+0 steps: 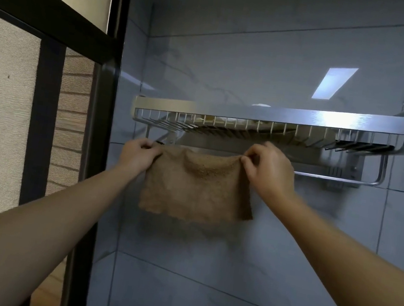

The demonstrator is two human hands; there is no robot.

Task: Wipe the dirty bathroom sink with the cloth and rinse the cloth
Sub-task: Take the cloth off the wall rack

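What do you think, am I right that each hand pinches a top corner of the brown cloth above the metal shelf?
Not above: the head view shows the left hand and right hand pinching the brown cloth below the metal shelf.

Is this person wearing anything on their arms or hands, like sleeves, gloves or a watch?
Nothing shows. Both forearms are bare to the picture's edge, no sleeves. The left grip and right grip are bare hands: no gloves, rings, watch or bracelet in view.
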